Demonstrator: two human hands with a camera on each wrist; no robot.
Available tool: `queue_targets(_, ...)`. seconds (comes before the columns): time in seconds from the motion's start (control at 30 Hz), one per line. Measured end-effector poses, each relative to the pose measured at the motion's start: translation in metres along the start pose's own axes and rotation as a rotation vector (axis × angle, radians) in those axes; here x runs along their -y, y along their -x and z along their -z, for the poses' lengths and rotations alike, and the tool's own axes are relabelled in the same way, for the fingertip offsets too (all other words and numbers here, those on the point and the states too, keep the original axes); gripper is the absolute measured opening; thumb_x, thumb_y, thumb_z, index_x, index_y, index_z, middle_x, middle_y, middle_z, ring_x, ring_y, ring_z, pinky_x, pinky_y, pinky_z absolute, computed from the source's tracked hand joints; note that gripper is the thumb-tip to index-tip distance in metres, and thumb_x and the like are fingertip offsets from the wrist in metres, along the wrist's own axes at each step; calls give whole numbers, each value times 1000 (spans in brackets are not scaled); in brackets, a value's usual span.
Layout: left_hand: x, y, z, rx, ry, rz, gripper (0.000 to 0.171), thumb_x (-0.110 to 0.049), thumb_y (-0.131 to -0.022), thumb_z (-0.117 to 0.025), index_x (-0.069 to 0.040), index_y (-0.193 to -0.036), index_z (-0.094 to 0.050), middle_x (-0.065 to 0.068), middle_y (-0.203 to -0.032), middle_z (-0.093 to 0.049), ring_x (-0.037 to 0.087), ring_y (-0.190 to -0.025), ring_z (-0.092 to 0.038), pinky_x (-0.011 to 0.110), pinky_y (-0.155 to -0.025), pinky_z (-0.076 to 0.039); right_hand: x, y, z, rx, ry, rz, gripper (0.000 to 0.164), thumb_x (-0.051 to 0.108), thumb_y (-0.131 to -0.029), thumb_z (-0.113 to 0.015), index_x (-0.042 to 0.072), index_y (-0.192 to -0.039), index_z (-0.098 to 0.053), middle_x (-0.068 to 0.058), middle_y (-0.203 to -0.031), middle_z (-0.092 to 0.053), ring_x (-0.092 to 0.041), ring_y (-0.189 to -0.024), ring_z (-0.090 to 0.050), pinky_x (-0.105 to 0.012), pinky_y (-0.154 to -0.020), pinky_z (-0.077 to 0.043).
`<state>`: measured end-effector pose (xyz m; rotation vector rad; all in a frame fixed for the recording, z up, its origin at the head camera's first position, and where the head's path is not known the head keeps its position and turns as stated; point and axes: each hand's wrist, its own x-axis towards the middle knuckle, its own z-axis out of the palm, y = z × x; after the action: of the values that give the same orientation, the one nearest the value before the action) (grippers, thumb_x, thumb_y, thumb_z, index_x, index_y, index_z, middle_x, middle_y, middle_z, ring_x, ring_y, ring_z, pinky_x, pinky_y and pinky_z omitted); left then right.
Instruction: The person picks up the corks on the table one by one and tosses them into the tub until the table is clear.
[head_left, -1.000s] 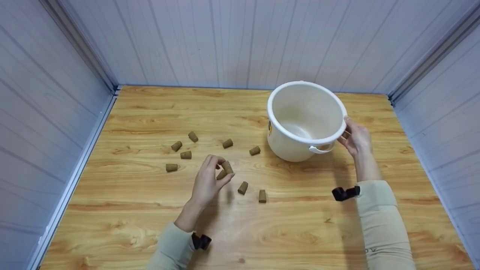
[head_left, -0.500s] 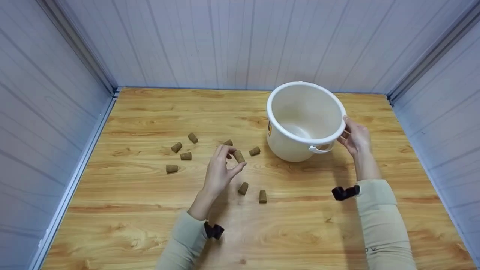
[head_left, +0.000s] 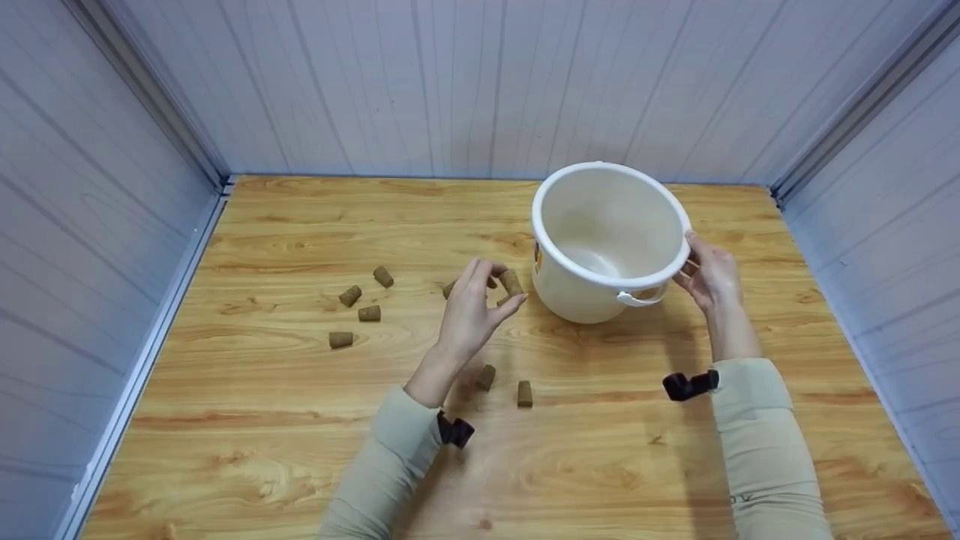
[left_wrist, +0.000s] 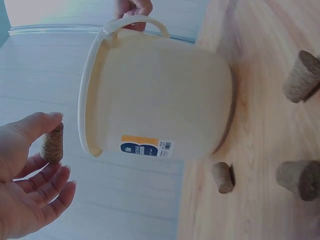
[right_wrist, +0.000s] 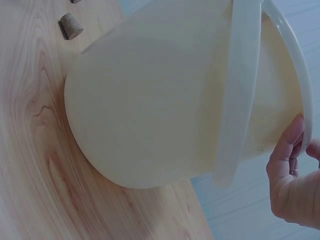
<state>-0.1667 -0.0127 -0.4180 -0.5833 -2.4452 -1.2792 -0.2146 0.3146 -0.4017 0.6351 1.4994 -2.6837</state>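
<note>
Between thumb and fingertips, my left hand (head_left: 471,315) pinches a tapered cork (head_left: 511,282) above the table, just left of the white bucket (head_left: 577,300). The left wrist view shows that cork (left_wrist: 52,144) held level with the bucket's rim, apart from it. On the far side my right hand (head_left: 712,277) grips the bucket's rim, its fingers (right_wrist: 287,145) on the outside in the right wrist view. The bucket stands on the table with its mouth up and its handle hanging down. Behind my left thumb another cork is mostly hidden.
Loose corks lie on the wooden table (head_left: 637,465): several at the left, one being this cork (head_left: 340,340), and a pair nearer me, one being this cork (head_left: 525,394). Another cork (head_left: 448,289) is partly behind my left hand. Pale panel walls (head_left: 450,90) enclose the table.
My left hand has moved right and away from me, carrying the pinched cork from over the middle of the table to beside the bucket. My right hand and the bucket have stayed in place.
</note>
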Motion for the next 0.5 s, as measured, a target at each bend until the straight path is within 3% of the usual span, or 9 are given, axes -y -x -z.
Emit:
queue_targets(0.17, -11, -21, -7, 25, 29, -21, 33, -18, -76, -71, -2, -98, -52, 7, -95, -49, 21, -84, -51, 23, -73, -42, 0, 0, 2, 3, 0, 5, 13, 14, -83, -62, 1, -83, -64, -10, -74, -63, -19, -65, -63, -29, -56, -50)
queue_targets(0.5, -26, -58, -19, 109, 7, -66, 33, -20, -76, -70, -3, -97, -52, 6, -96, -48, 18, -82, -51, 19, -69, -40, -1, -1, 1, -3, 33, 22, 15, 16, -84, -61, 1, -86, -62, -10, -77, -62, -20, -67, -63, -30, -58, -51)
